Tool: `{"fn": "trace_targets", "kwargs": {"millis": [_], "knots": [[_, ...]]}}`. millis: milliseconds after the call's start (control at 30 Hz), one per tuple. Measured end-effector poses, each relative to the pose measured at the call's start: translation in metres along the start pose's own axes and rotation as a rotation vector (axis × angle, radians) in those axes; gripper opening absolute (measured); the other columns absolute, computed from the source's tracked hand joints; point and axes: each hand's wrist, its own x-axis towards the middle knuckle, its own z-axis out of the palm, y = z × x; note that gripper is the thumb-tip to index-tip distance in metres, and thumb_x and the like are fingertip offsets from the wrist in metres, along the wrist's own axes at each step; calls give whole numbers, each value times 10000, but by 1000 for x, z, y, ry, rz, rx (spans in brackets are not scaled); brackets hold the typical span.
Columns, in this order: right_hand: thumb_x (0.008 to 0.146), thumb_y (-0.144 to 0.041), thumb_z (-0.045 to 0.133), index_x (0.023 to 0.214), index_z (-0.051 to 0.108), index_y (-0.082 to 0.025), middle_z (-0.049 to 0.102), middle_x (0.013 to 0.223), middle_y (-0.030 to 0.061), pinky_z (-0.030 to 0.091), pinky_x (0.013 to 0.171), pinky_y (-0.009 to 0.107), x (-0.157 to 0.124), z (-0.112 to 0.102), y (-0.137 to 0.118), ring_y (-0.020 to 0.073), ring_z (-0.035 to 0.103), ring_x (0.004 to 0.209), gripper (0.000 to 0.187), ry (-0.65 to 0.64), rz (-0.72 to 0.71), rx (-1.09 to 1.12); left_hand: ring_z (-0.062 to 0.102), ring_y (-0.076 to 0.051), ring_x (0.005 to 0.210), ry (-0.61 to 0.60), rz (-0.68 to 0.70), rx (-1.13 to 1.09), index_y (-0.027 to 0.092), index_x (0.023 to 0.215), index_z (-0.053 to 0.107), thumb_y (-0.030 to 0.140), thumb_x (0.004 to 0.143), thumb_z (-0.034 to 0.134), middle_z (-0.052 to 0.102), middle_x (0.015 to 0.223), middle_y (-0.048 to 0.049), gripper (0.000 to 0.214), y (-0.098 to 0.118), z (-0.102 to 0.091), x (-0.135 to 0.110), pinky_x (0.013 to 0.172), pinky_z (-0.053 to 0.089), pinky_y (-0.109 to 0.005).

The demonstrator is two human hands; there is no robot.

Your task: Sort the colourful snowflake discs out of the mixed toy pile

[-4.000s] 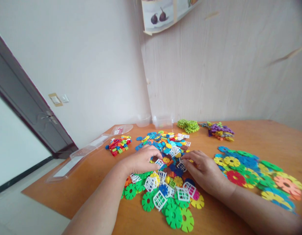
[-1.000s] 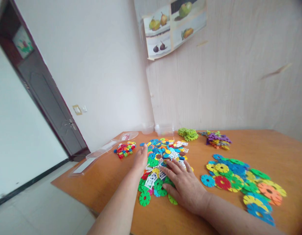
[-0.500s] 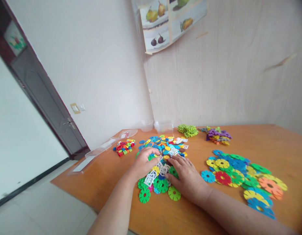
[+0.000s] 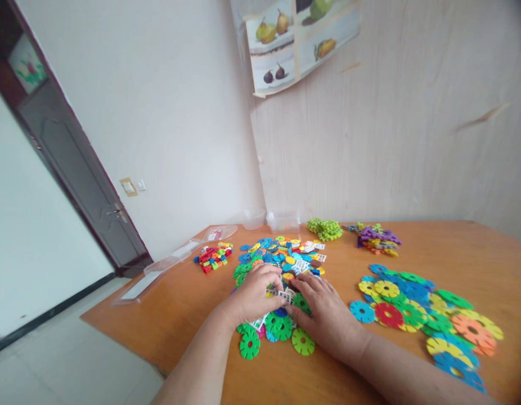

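Head view: left hand (image 4: 256, 295) rests on the near edge of the mixed pile of plastic pieces (image 4: 281, 256), fingers curled down over white lattice pieces (image 4: 286, 294); cannot tell whether any piece is gripped. Just beside it the right hand (image 4: 323, 318) lies flat, fingers stretched and close together, tips touching the same lattice pieces. Under the palms, wrist-side of the fingers, green discs (image 4: 303, 341) lie on the table (image 4: 193, 304); big flat discs (image 4: 416, 309) spread well apart to the right of the right fingers.

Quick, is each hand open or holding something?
Left hand: fingers curled over the pile of plastic pieces; whether it grips one cannot be told.
Right hand: open, flat on the same pile.
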Motion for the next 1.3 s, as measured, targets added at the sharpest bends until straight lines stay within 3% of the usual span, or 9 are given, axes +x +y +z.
{"fn": "trace_targets", "kwargs": {"millis": [200,367,433,533,667,800,1033,1167,1300], "knots": [[937,-466,538,1342,596,-198,570,1384,129,362,1130,511,-2,1,1,308,476,1316,489,2,1,-1,544,-252,1269,89,-128,-285,210,779,667,279,806,687,632,1306,-75,77,0,-8,-1,1105,362,-397],[930,-477,544,1364,588,-217,559,1406,130,355,1139,521,-2,5,6,312,467,1336,507,6,-2,1,625,-259,1114,436,-347,-605,184,926,688,428,812,670,706,1156,-90,270,-15,-22,-2,973,452,-379],[933,-481,536,1366,589,-215,558,1410,131,347,1144,532,-3,4,6,317,463,1342,510,2,1,-4,645,-242,1000,576,-442,-611,170,936,694,449,781,675,732,980,-62,320,-26,-30,-7,891,472,-342],[939,-484,524,1368,589,-213,554,1417,131,355,1139,538,-3,2,4,323,462,1343,512,-3,8,-9,631,-215,871,691,-576,-389,175,815,689,435,751,658,704,798,-13,270,-46,-43,-22,761,451,-283],[940,-482,515,1368,587,-210,554,1419,133,357,1133,547,-2,1,4,327,454,1348,512,-1,-3,-14,608,-209,714,648,-766,30,209,745,701,444,763,608,651,656,3,253,-82,-54,-50,630,383,-273],[933,-480,525,1354,598,-225,561,1412,127,370,1121,542,-2,5,7,323,470,1335,497,15,-9,-9,636,-271,747,561,-886,390,238,654,703,467,773,588,689,675,-57,282,-109,-57,-70,627,376,-314],[940,-503,509,1355,596,-228,558,1416,123,374,1115,540,-2,8,11,331,459,1349,505,8,-12,-19,658,-358,896,496,-1006,476,280,749,749,539,796,568,737,798,-108,320,-110,-58,-75,753,438,-415],[939,-495,514,1351,597,-213,556,1419,124,377,1114,539,-2,8,11,330,465,1339,506,5,-16,-27,629,-368,994,508,-966,472,278,836,756,436,802,587,744,965,-112,234,-104,-58,-74,841,437,-454],[938,-488,516,1357,588,-209,560,1415,127,387,1108,537,-2,8,11,321,473,1329,508,11,-25,-20,628,-296,988,581,-749,477,226,902,719,322,829,562,730,1000,-99,198,-99,-51,-68,913,440,-414]]}}
